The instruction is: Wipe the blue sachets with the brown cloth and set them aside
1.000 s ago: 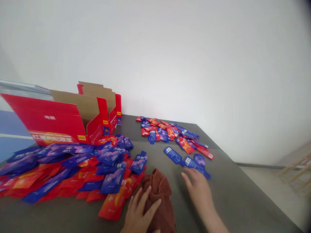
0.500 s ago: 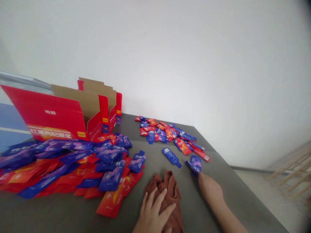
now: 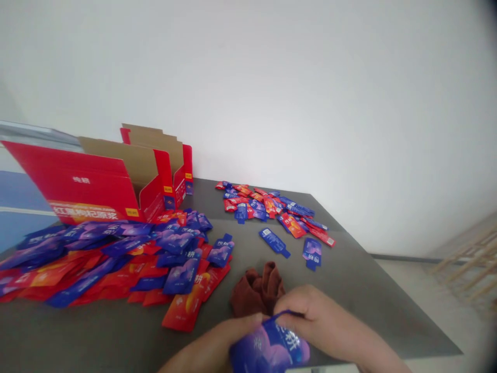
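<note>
A blue and purple pouch [image 3: 267, 347] is held between both hands near the bottom edge of the view. My right hand [image 3: 310, 318] pinches its narrow top end. My left hand [image 3: 227, 336] grips the pouch from the left side, with most of its fingers hidden behind it. Just beyond the hands lies a crumpled brown cloth [image 3: 252, 292], partly covered by them. Farther right, a single blue pouch [image 3: 312, 252] rests on the table, and another blue pouch [image 3: 274, 242] lies to its left.
A big heap of red and blue pouches [image 3: 128, 264] covers the table's left side. Behind it stand open red cartons [image 3: 97, 181]. A smaller scattered pile of pouches [image 3: 264, 204] lies toward the wall. The grey table [image 3: 373, 305] ends at a right edge, with wooden slats [image 3: 466, 259] beyond.
My right hand has brought a blue pouch back from the right. My left hand has left the brown cloth and now holds the pouch too.
</note>
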Action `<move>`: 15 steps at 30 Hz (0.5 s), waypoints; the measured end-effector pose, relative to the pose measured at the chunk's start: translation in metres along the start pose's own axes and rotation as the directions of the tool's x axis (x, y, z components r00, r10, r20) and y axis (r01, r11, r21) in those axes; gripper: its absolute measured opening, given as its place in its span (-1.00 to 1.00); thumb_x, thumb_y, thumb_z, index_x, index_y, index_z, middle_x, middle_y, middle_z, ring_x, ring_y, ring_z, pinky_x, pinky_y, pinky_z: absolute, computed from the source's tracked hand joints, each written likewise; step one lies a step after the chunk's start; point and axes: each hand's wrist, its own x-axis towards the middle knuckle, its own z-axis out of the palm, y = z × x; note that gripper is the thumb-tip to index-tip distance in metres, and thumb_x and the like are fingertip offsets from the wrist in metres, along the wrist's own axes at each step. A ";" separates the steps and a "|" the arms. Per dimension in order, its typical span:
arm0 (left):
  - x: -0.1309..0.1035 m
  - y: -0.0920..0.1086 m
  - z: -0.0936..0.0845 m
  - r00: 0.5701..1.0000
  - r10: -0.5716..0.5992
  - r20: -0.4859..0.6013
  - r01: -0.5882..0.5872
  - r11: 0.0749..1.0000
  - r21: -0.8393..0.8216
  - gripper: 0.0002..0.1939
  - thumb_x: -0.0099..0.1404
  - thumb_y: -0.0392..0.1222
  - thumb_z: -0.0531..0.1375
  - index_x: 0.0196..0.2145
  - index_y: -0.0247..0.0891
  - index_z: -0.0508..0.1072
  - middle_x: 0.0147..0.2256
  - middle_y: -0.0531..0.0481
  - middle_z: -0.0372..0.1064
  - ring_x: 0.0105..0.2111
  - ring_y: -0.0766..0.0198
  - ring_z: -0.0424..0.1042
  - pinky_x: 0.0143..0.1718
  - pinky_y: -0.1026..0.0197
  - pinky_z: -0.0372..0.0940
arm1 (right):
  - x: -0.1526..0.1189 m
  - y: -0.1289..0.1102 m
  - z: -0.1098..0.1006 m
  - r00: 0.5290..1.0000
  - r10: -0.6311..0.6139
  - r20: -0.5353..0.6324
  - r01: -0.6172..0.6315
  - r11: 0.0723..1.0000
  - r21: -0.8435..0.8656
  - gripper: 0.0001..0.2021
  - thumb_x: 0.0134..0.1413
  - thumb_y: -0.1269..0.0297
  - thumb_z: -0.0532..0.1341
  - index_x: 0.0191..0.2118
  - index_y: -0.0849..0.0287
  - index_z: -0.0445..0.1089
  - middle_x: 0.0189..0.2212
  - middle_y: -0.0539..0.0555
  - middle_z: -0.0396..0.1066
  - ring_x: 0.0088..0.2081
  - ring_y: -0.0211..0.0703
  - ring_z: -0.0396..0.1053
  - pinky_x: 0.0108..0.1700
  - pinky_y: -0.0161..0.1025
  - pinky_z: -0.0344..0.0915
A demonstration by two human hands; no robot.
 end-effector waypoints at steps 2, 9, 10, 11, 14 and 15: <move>-0.003 -0.011 -0.001 0.996 -0.052 0.075 0.060 0.992 -0.110 -0.48 0.32 0.11 0.10 -0.17 -0.46 0.57 -0.28 -0.23 0.58 -0.24 0.14 0.55 -0.10 0.23 0.27 | 0.011 0.004 0.007 0.998 -0.033 -0.050 0.033 0.999 0.003 -0.84 0.15 0.33 0.20 -0.40 0.12 0.53 -0.50 -0.08 0.46 -0.42 -0.28 0.40 -0.32 -0.39 0.22; -0.029 -0.020 -0.009 0.998 -0.050 -0.037 0.030 0.912 -0.409 -0.34 0.35 0.22 0.01 -0.07 -0.48 0.54 -0.33 -0.23 0.59 -0.40 0.23 0.53 -0.30 0.31 0.30 | 0.021 0.067 0.055 0.722 0.174 -0.670 -0.131 0.985 0.114 -0.65 0.23 0.10 0.06 -0.02 0.13 0.44 0.01 0.23 0.43 0.03 0.02 0.39 0.06 -0.01 0.30; -0.032 -0.019 -0.009 0.998 -0.039 -0.056 0.011 0.899 -0.438 -0.31 0.37 0.24 -0.03 -0.06 -0.49 0.54 -0.33 -0.24 0.59 -0.40 0.24 0.53 -0.30 0.31 0.31 | 0.022 0.075 0.072 0.734 0.163 -0.660 -0.143 0.986 0.084 -0.64 0.21 0.12 0.09 0.03 0.13 0.42 0.12 0.27 0.35 0.13 0.08 0.32 0.11 0.07 0.26; -0.034 -0.018 -0.010 0.997 -0.017 -0.077 -0.020 0.891 -0.454 -0.32 0.38 0.22 -0.05 -0.06 -0.49 0.54 -0.32 -0.24 0.59 -0.40 0.25 0.52 -0.29 0.30 0.32 | 0.022 0.080 0.089 0.772 0.120 -0.624 -0.142 0.990 0.014 -0.60 0.16 0.16 0.15 0.10 0.10 0.38 0.22 0.28 0.23 0.22 0.15 0.22 0.15 0.14 0.22; -0.038 -0.017 -0.011 0.990 0.046 -0.131 -0.103 0.875 -0.473 -0.45 0.43 0.08 -0.04 -0.10 -0.42 0.57 -0.31 -0.19 0.59 -0.32 0.19 0.54 -0.22 0.20 0.37 | 0.026 0.089 0.132 0.829 -0.064 -0.556 -0.121 0.949 -0.290 -0.42 -0.07 0.33 0.28 0.16 0.01 0.35 0.32 0.29 0.04 0.30 0.34 0.04 0.18 0.28 0.13; -0.038 -0.018 -0.011 0.989 0.063 -0.137 -0.122 0.866 -0.485 -0.49 0.43 0.04 -0.02 -0.09 -0.41 0.56 -0.28 -0.18 0.59 -0.28 0.17 0.55 -0.20 0.16 0.38 | 0.029 0.090 0.137 0.830 -0.083 -0.551 -0.136 0.929 -0.345 -0.41 -0.10 0.39 0.27 0.15 0.02 0.36 0.30 0.29 0.09 0.27 0.33 0.09 0.16 0.26 0.16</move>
